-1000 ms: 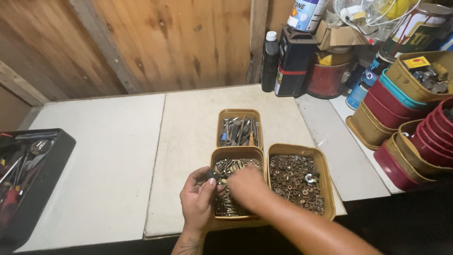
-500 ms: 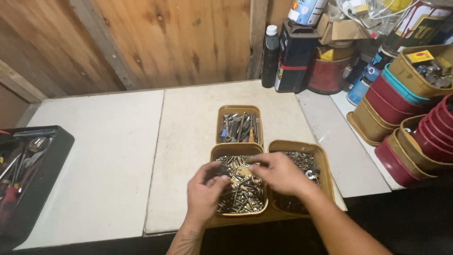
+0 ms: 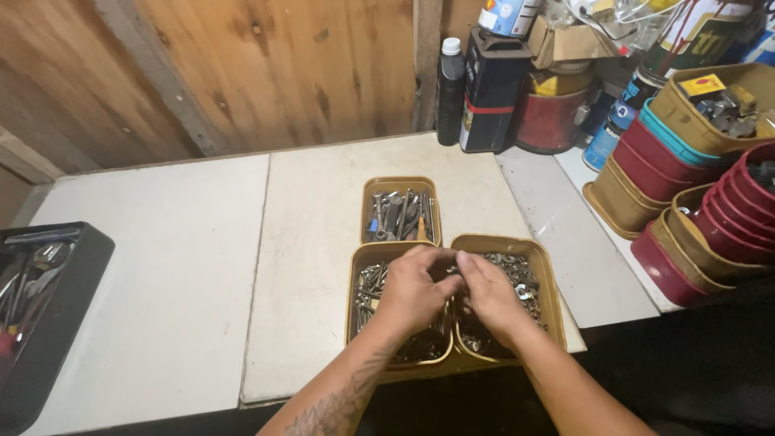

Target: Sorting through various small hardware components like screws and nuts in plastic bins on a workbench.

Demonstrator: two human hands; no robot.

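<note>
Both hands (image 3: 452, 291) meet over 2 hardware tubs (image 3: 362, 266) (fingertips touching).

Three tan tubs (image 3: 401, 184) of hardware, two hands (image 3: 416, 291).

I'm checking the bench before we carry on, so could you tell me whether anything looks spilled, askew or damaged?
Nothing stands out. The three tan trays sit upright and close together on the white table, their metal hardware inside, none on the table. Both hands meet over the two front trays.
</note>
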